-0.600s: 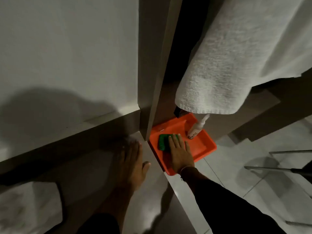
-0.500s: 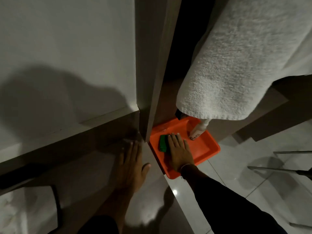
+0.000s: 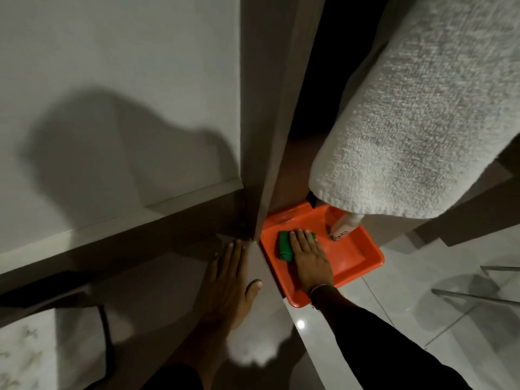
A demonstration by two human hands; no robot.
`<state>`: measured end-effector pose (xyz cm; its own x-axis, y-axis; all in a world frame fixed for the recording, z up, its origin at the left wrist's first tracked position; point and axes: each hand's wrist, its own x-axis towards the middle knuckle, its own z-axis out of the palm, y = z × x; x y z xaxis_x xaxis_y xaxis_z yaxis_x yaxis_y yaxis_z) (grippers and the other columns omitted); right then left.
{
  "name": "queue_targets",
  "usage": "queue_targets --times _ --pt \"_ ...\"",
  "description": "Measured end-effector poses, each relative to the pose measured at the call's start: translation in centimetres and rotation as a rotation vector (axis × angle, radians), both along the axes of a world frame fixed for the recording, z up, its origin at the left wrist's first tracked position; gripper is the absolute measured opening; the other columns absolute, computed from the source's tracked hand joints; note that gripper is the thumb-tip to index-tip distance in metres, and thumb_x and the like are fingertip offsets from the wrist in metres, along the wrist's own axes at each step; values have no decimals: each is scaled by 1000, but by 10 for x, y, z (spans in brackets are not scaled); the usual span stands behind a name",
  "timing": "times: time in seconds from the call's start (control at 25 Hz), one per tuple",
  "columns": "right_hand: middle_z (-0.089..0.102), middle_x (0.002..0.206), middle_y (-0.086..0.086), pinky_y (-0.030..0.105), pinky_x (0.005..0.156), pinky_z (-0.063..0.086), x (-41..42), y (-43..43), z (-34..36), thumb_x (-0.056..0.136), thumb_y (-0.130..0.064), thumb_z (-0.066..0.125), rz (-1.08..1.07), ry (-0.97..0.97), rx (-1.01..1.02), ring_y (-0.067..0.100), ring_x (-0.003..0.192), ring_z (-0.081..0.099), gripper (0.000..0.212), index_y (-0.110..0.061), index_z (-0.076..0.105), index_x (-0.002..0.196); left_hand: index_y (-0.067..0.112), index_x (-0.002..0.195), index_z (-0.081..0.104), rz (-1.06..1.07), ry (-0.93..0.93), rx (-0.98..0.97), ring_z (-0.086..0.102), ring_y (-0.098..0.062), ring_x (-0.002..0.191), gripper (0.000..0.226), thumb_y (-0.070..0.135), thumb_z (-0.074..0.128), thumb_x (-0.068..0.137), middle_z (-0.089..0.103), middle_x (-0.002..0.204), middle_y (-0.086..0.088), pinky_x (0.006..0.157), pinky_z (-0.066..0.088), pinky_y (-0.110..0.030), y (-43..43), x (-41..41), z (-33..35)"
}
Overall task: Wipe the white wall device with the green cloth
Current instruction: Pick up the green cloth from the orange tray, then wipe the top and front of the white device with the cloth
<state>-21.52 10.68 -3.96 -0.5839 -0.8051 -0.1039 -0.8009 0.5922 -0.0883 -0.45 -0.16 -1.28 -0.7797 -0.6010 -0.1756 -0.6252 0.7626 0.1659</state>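
A folded green cloth (image 3: pixel 284 246) lies in an orange tray (image 3: pixel 357 256) on the floor. My right hand (image 3: pixel 311 258) lies flat on top of the cloth, fingers stretched out and together, covering its right part. My left hand (image 3: pixel 229 280) rests flat on the dark floor to the left of the tray, fingers spread, holding nothing. The white wall device is not in view.
A white spray bottle (image 3: pixel 344 227) lies tilted at the tray's far side, partly under a hanging white towel (image 3: pixel 408 114). A brown door frame edge (image 3: pixel 264 114) stands beside the tray, a white wall (image 3: pixel 112 80) to its left. Metal legs (image 3: pixel 478 294) show at right.
The view has tilted slightly and come closer. My right hand stays on the green cloth and my left hand stays pressed on the floor.
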Motion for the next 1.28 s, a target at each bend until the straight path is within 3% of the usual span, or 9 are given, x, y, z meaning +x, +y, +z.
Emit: queue_targets --times 0.2,0.36,0.6,0.72,0.84,0.96,1.12,1.2,1.28 --pt "27 164 10 45 125 15 33 29 64 98 -15 43 -4 -22 -110 29 153 17 67 -25 15 158 15 164 26 -19 105 -35 28 -32 160 88 71 37 98 27 175 -9 129 19 -53 24 56 54" --pt "27 164 7 54 122 25 100 57 120 97 -13 52 -27 -188 -253 30 152 19 71 -27 18 157 16 165 18 21 218 -4 20 -29 163 89 74 33 100 21 176 -6 126 18 -50 54 155 80" --pt "35 159 -3 55 117 35 225 40 157 93 5 51 -13 -387 -442 13 145 30 75 -36 27 151 19 148 57 95 255 -18 27 -16 159 72 68 33 99 59 157 2 117 34 -44 77 349 74" --pt "37 153 -16 42 119 34 281 -4 175 94 7 50 98 -449 -519 -1 140 36 74 -38 32 149 26 151 50 454 518 169 38 -20 155 75 72 52 92 48 162 7 124 26 -18 67 397 66" --pt "41 154 -12 32 119 33 325 -51 194 91 8 51 266 -467 -518 -1 141 36 74 -34 36 150 29 160 28 706 697 355 26 -20 158 108 62 84 74 30 172 -1 123 25 -30 27 389 80" --pt "38 159 -2 36 119 33 355 -98 207 92 4 50 397 -356 -419 15 146 33 74 -34 30 153 27 163 24 693 804 493 27 -10 153 130 45 101 60 33 169 3 122 31 -34 -21 369 99" --pt "22 166 0 42 119 34 379 -134 212 99 -13 46 519 -236 -188 24 152 21 67 -36 20 156 36 161 18 615 810 621 31 13 145 144 64 99 47 34 159 22 111 24 2 -54 347 94" --pt "14 167 -2 42 121 29 385 -133 210 99 -14 46 574 -178 -50 25 154 13 69 -37 14 157 28 162 13 684 810 710 40 -9 148 147 36 107 50 39 162 5 117 29 -6 -56 335 82" --pt "11 168 -1 42 123 24 389 -133 208 99 -16 48 606 -116 19 25 154 10 70 -34 13 157 19 162 13 703 815 729 41 -32 153 142 23 106 55 40 165 -14 129 34 -38 -56 330 83"
